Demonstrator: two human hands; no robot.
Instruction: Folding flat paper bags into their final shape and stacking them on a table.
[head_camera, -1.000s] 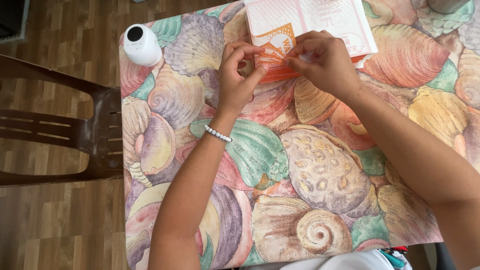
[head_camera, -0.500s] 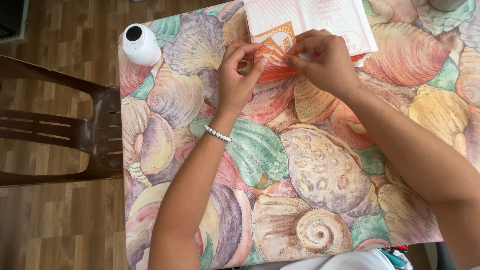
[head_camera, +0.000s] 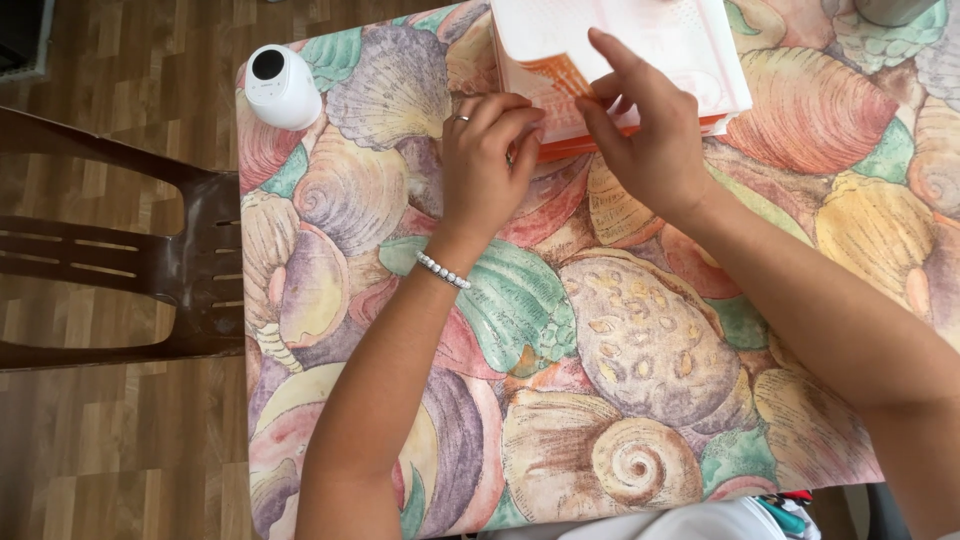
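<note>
An open book (head_camera: 690, 45) with pale pink pages and an orange cover lies at the far edge of the table. My left hand (head_camera: 480, 170), with a ring and a bead bracelet, has its fingers curled and pinches the book's near left corner. My right hand (head_camera: 650, 140) rests on the page right beside it. Its index finger points up across the page and its thumb is at the book's near edge, gripping the pages. The fingertips of the two hands almost touch.
The table wears a cloth (head_camera: 620, 340) printed with big seashells. A white cylinder with a dark top (head_camera: 280, 85) stands at its far left corner. A brown plastic chair (head_camera: 190, 270) stands on the wood floor to the left. A white object (head_camera: 680, 525) sits at the near edge.
The view has drawn closer. My right index finger has lifted off the orange edge and now stretches up over the page. My left hand keeps its pinch at the corner.
</note>
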